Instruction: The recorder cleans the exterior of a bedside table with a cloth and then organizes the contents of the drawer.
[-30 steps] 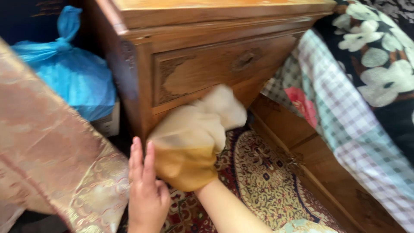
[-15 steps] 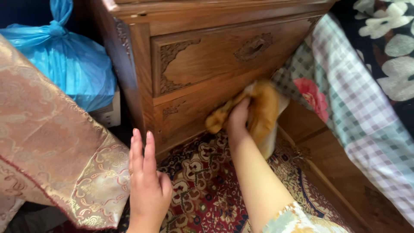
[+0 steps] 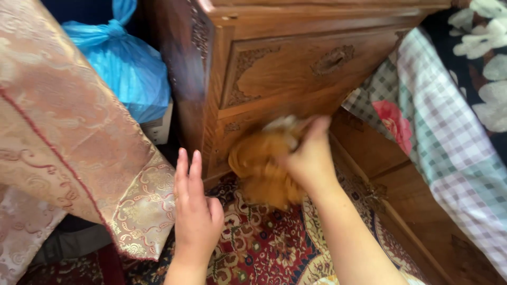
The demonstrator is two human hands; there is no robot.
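Note:
My right hand grips a bunched yellow-orange cloth and presses it against the lower front of a carved wooden nightstand. The cloth is blurred with motion. My left hand lies flat, fingers together, on the patterned red rug, just below the nightstand's left corner. It holds nothing.
A pink-gold brocade fabric drapes at the left. A tied blue plastic bag sits behind it beside the nightstand. At the right runs a wooden bed frame with a checked floral sheet and dark flowered bedding.
My right hand has swept the cloth from the nightstand's lower right to its lower left, low near the rug. The left hand has stayed planted on the rug.

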